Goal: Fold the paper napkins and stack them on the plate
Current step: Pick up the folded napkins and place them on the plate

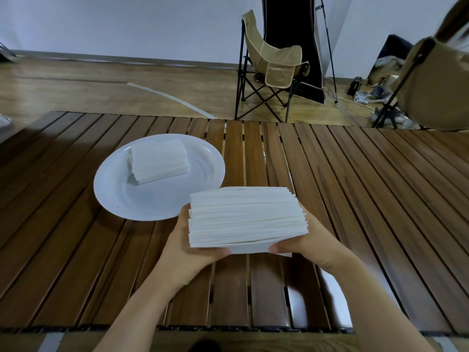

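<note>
A thick stack of white paper napkins [245,217] is lifted above the slatted wooden table, just right of the plate. My left hand [189,246] grips its left side, thumb curled under the near edge. My right hand [313,243] grips its right side, thumb on the near bottom edge. A white round plate [119,191] lies on the table at the left. On its far half rests a small pile of folded napkins [158,161].
The brown slatted table [368,186] stretches wide to the right and left. Beyond its far edge stands a beige folding chair [274,67] on the wooden floor. Another beige chair [436,80] and cables sit at the far right.
</note>
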{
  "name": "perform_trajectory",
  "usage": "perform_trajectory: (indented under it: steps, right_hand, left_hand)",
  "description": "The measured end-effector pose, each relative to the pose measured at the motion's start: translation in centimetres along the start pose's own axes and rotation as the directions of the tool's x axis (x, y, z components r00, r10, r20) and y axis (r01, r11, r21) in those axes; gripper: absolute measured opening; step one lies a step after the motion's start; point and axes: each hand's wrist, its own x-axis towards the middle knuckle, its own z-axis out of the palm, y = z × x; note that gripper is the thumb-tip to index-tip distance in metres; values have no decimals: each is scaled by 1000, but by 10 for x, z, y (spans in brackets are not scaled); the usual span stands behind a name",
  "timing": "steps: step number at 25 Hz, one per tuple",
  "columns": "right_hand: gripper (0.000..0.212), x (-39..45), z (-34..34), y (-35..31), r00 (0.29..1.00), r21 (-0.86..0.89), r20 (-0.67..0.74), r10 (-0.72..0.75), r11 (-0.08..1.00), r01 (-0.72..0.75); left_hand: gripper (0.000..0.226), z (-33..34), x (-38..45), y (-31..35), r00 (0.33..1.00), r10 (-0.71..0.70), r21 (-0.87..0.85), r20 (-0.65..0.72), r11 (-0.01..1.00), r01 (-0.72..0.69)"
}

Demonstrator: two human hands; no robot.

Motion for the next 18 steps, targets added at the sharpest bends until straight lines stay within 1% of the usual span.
perform_trajectory:
  steps: [4, 7, 10, 13, 16, 18]
  right_hand:
    - [66, 0, -2, 0, 999, 12, -44, -15, 1000, 16]
    - [71, 1, 1, 1, 998, 57, -54, -14, 998, 17]
    - [80, 2, 6, 3, 999, 69, -34, 18, 997, -16]
    - [83, 3, 7, 3, 1000, 67, -24, 15, 998, -13]
    - [86, 3, 5, 2, 1000, 96, -10, -15, 995, 16]
    - [89, 3, 5, 2, 999, 143, -10, -46, 989, 47]
  left_hand:
    - [82, 1, 3, 5, 998, 44, -26, -38, 999, -45]
    - [75, 3, 5, 7, 995, 76, -42, -65, 996, -79]
    - [75, 6, 5, 8, 995, 94, -66, -38, 993, -96]
    - [82, 7, 6, 6, 995, 89, -89, -36, 992, -92]
    - [101, 4, 5, 3, 997, 74, -113, -12, 991, -75]
    - [109, 5, 4, 4, 998, 67, -123, 0, 990, -67]
